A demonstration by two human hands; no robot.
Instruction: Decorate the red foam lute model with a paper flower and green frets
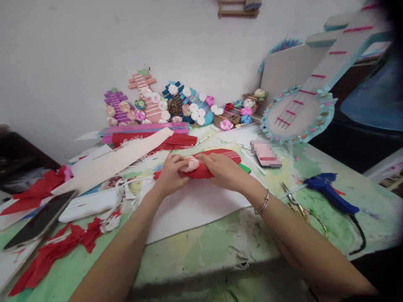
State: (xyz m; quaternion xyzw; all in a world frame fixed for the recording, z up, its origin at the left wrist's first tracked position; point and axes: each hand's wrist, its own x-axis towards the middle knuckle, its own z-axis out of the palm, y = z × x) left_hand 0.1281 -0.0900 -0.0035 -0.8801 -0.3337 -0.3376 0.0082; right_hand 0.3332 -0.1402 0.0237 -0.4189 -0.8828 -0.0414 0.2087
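A small red guitar-shaped craft piece (217, 157) with white strings lies on the table in front of me. A cream fabric flower (190, 164) sits on its near end. My left hand (170, 174) has its fingers closed round the flower and the red piece's left end. My right hand (224, 170), with a silver bangle on the wrist, presses down on the red piece just right of the flower. A white sheet (195, 207) lies under both hands.
A blue glue gun (330, 193) and scissors (297, 204) lie at the right. A dark phone (40, 218) and red fabric scraps (56, 247) are at the left. Decorated miniature guitars (176, 107) lean on the wall. A large white guitar model (302, 109) stands at the back right.
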